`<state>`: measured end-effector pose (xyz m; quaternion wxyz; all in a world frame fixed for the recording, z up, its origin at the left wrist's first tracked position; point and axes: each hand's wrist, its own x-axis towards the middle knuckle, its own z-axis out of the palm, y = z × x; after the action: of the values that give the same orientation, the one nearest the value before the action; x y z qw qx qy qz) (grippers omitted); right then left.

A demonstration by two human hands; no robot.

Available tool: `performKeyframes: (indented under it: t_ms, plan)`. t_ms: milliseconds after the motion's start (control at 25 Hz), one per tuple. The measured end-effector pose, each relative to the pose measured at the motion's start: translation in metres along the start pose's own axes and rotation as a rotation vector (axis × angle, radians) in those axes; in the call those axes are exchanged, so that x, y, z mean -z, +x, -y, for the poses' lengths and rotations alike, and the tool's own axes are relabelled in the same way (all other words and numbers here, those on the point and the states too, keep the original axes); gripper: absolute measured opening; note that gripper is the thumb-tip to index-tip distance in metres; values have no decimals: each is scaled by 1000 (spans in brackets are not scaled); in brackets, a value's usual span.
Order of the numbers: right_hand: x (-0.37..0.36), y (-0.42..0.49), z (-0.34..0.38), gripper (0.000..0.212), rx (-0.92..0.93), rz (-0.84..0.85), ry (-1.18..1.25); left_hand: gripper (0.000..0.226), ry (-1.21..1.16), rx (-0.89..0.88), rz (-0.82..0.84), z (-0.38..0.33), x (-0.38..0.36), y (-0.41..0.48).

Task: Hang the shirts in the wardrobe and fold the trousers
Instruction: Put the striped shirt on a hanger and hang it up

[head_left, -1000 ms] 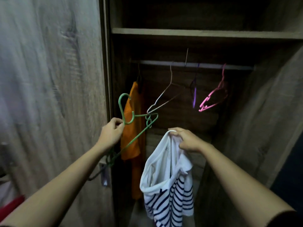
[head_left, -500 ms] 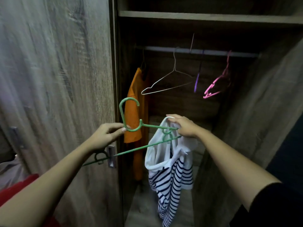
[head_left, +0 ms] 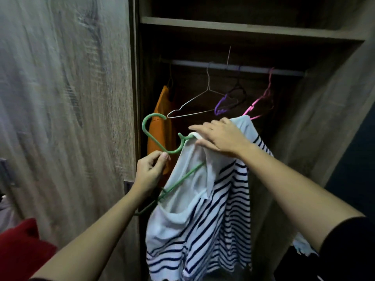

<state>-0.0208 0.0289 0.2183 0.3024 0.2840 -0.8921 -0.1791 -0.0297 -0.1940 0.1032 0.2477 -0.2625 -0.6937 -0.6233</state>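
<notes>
Pinching the neck of the green hanger [head_left: 149,134] just below its hook, the left hand [head_left: 150,171] is holding it tilted in front of the open wardrobe, and the right hand [head_left: 220,137] is clutching the white collar of the striped shirt [head_left: 203,230], fingers curled over and thumb underneath, right where the collar is meeting the hanger's shoulder. That shirt is draping down between both forearms, just in front of the hanging space, not on the rail [head_left: 263,70]. Inside, an orange garment [head_left: 160,130] is hanging at the left end, then a white wire hanger [head_left: 194,106], a purple hanger [head_left: 223,104] and a pink hanger [head_left: 261,102], all under a wooden shelf [head_left: 243,29]. A grey wood-grain door [head_left: 60,118] is filling the left side, and a red cloth [head_left: 20,246] is peeking in at the lower left corner. Now the tricky bits: the green hanger's far arm is disappearing under the fabric, with only a stretch of its lower bar showing through the neck opening. The shirt's hem is running off the bottom edge, and the back of the wardrobe is sitting too dark to read.
</notes>
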Motion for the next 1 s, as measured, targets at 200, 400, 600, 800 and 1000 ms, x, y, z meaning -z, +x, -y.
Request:
performKeyframes:
  t_ms: [200,400,600,800,1000]
  plan:
    - [5,5,-14,54,-43,-12,20,26,562,-225,-323,-11,-13,4]
    - [16,2,-27,53,-109,-101,61,19,889,-291,115,22,-64,-64]
    - [28,-19,-53,51,-220,-140,95,26,672,417,96,55,-64,-70]
    - [14,-68,-75,31,-347,-38,73,10,357,617,4,58,-22,-26]
    - [-5,-94,-65,33,-308,80,5,25,405,560,-39,35,-1,1]
